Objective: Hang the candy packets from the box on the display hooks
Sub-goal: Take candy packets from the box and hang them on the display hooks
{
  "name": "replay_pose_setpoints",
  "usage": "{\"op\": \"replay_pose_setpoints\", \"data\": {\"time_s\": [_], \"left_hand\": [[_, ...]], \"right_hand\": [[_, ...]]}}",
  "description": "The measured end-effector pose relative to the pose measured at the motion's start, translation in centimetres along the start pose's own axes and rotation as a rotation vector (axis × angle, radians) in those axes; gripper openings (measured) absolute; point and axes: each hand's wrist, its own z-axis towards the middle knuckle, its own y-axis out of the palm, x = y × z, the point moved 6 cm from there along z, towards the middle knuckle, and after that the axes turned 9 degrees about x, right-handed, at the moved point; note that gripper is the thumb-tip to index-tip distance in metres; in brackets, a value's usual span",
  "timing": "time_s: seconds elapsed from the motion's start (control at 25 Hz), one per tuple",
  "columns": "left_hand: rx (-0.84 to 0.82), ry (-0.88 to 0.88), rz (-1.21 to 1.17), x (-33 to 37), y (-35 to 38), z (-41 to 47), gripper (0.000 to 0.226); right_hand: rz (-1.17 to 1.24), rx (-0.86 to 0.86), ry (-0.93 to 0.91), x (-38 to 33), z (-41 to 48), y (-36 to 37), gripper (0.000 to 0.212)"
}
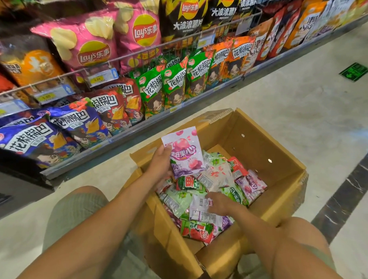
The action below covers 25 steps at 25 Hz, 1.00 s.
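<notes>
Left hand point(159, 161) grips a purple packet point(184, 152) mid-frame, right hand point(220, 203) pinches a white packet point(199, 205) below; I'd stack them tops together.

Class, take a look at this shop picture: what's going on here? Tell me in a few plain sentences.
A person is at an open cardboard box of candy packets on the shop floor, beside rows of snack bags. The left hand holds a purple packet upright above the box. The right hand reaches into the pile, fingers on a white-backed packet; whether it grips it is unclear. No display hooks show in this view.
</notes>
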Motion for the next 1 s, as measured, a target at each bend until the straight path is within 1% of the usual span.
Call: {"op": "replay_pose_setpoints", "data": {"time_s": [0.08, 0.16, 0.28, 0.32, 0.48, 0.6, 0.64, 0.72, 0.84, 0.92, 1.0], "left_hand": [[0.005, -0.019, -0.056, 0.0, 0.1, -0.2, 0.032], [-0.010, -0.041, -0.088, 0.1, 0.4, -0.7, 0.033], [-0.084, -0.075, -0.119, 0.5, 1.1, -1.5, 0.033], [-0.105, -0.075, -0.128, 0.6, 1.2, -1.6, 0.035], [-0.168, -0.065, -0.181, 0.7, 1.6, -1.8, 0.041], [-0.167, -0.062, -0.165, 0.7, 1.7, -1.5, 0.048], [-0.162, -0.059, -0.150, 0.8, 1.8, -1.5, 0.048], [-0.134, -0.045, -0.119, 1.1, 1.7, -1.5, 0.043], [-0.090, -0.028, -0.077, 1.7, 1.7, -1.6, 0.037], [-0.087, -0.032, -0.046, 1.8, 1.8, -1.5, 0.037], [-0.079, -0.033, -0.012, 1.9, 2.1, -1.6, 0.035]], "right_hand": [[-0.055, 0.030, -0.034, -0.2, 0.6, 1.4, 0.077], [-0.110, 0.084, -0.074, -0.6, 1.3, 2.2, 0.078], [-0.258, 0.136, -0.139, -0.5, 2.0, 3.0, 0.078], [-0.302, 0.151, -0.139, -0.2, 2.4, 3.2, 0.075], [-0.356, 0.216, -0.103, 0.1, 2.8, 2.9, 0.042], [-0.344, 0.177, -0.159, -0.1, 2.5, 2.3, 0.014], [-0.341, 0.167, -0.183, -0.1, 2.4, 2.1, 0.014], [-0.318, 0.175, -0.199, -0.4, 1.8, 0.8, 0.020], [-0.264, 0.224, -0.230, -1.3, 0.3, -2.8, 0.033], [-0.235, 0.290, -0.254, -2.3, -1.0, -6.3, 0.021], [-0.182, 0.375, -0.279, -3.5, -2.5, -10.3, 0.019]]}}
